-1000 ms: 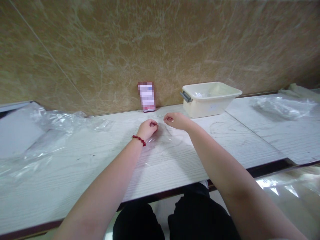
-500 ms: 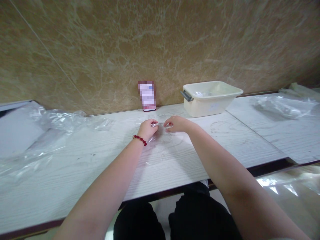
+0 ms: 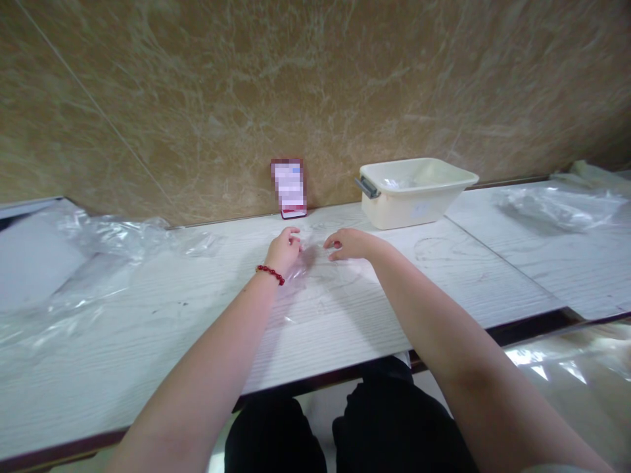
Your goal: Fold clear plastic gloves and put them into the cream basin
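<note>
A thin clear plastic bag point(image 3: 303, 266) lies on the white wood-grain table, its outline hard to make out against the surface. My left hand point(image 3: 284, 252), with a red bead bracelet at the wrist, is over the bag's left side, fingers loosely bent and apart. Across from it, my right hand point(image 3: 351, 244) hovers at the bag's right side with its fingertips spread from the thumb. Something small and red shows at the right fingers. Neither hand visibly grips anything.
A phone point(image 3: 290, 190) with a blurred screen leans against the marbled wall. To its right stands a cream plastic bin point(image 3: 414, 203) with a grey handle and clear plastic inside. Crumpled clear bags point(image 3: 123, 236) lie at the left, and more plastic point(image 3: 562, 209) at the far right.
My left hand has moved slightly left and away from my right hand, its fingers loosening. My right hand has stayed nearly in place, its fingers a little more apart.
</note>
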Demonstrator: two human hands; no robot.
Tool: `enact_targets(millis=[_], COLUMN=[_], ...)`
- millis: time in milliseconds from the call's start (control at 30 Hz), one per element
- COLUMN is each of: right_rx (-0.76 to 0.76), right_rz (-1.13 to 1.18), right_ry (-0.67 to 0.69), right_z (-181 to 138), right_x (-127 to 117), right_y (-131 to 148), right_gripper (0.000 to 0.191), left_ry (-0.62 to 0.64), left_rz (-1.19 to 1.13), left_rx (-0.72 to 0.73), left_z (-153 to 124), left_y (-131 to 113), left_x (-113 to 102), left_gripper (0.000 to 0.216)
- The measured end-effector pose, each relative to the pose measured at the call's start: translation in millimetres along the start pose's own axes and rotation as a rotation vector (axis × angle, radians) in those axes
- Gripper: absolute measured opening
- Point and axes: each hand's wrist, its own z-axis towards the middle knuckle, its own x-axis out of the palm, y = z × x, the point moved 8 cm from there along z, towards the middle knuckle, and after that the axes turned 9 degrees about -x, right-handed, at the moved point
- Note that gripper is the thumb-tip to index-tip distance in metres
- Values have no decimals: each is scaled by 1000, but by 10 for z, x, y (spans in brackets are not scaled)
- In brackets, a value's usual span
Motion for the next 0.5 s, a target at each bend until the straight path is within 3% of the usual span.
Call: enact_targets(millis=[133, 300, 500], right_rx=[-13, -11, -5], right_rz=[1, 9, 26], right_ry=[5, 9, 12], right_z=[-2, -14, -10], right_x=[5, 1, 11], right_y=[5, 16, 5], right_gripper=[41, 41, 42], left_ry=[11, 105, 95], left_rz=[-98, -46, 50], left_rx=[-67, 42, 133], left_z=[6, -93, -129], left_y=[39, -121, -219], left_x=[9, 74, 88], left_gripper=[29, 52, 33])
